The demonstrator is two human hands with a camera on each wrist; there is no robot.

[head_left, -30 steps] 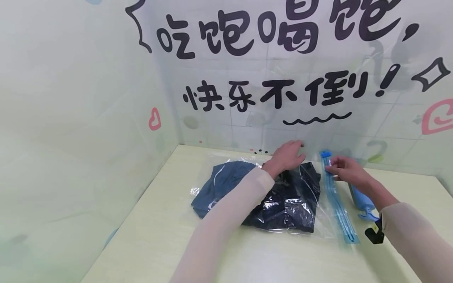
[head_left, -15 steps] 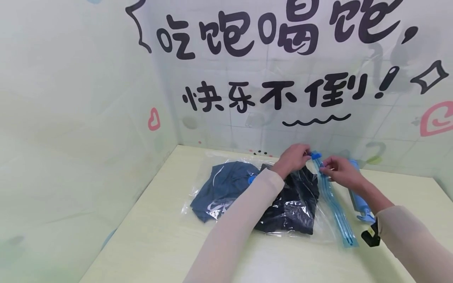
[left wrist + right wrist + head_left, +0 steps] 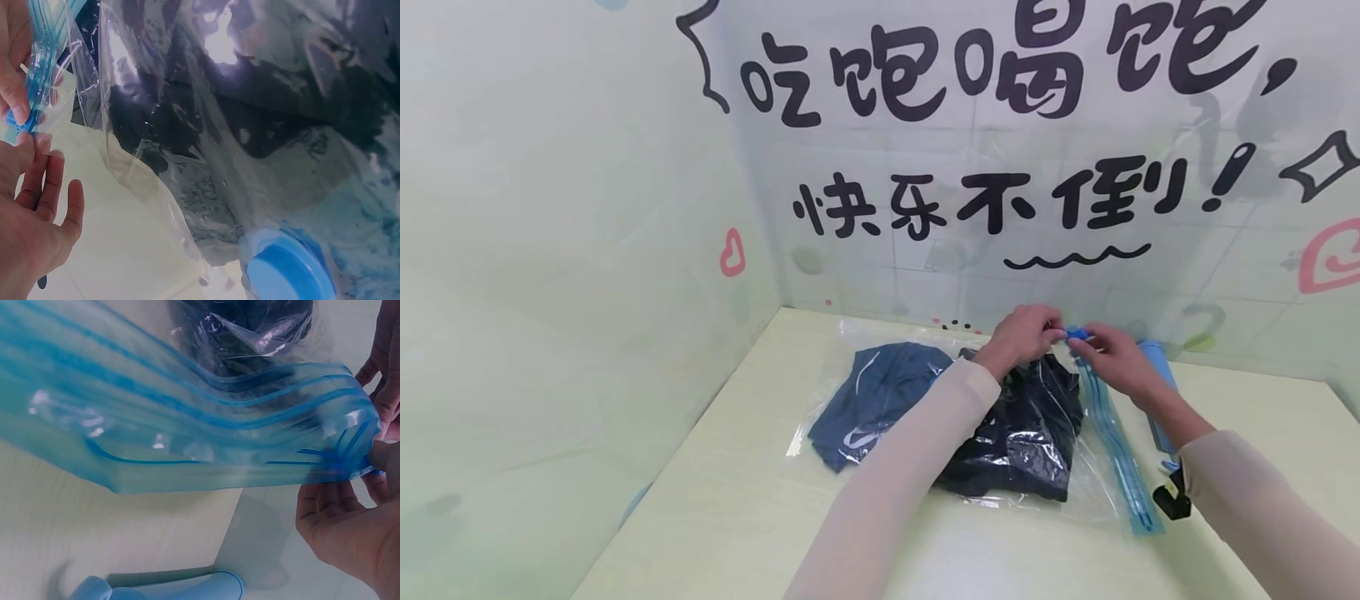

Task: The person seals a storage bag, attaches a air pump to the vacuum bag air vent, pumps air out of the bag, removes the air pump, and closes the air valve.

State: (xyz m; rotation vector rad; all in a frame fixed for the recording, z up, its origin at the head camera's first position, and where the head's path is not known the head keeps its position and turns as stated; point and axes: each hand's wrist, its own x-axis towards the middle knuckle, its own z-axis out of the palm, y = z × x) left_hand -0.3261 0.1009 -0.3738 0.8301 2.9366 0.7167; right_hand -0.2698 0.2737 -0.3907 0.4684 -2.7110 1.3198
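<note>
A clear vacuum storage bag (image 3: 1093, 492) lies flat on the table, a blue-grey garment (image 3: 887, 387) and a black garment (image 3: 1022, 446) inside. Along its right side runs a blue zip strip (image 3: 1116, 450). At the strip's far end, my left hand (image 3: 1026, 333) pinches the bag's corner. Close beside it, my right hand (image 3: 1116, 358) pinches the blue zip slider (image 3: 1077, 333), thumb on top. The left wrist view shows both hands' fingertips nearly meeting at the slider (image 3: 20, 120). A round blue valve cap (image 3: 290, 275) sits on the bag, hidden by my left sleeve in the head view.
A light-blue hand pump (image 3: 1159, 367) lies right of the bag, partly behind my right forearm. The printed wall sheet (image 3: 865, 283) rises directly behind the table's (image 3: 730, 500) far edge. Another sheet stands along the left side.
My left hand has moved right from over the black garment to the bag's far corner. My right hand has slid up the strip to the slider. The strip's far end has shifted left.
</note>
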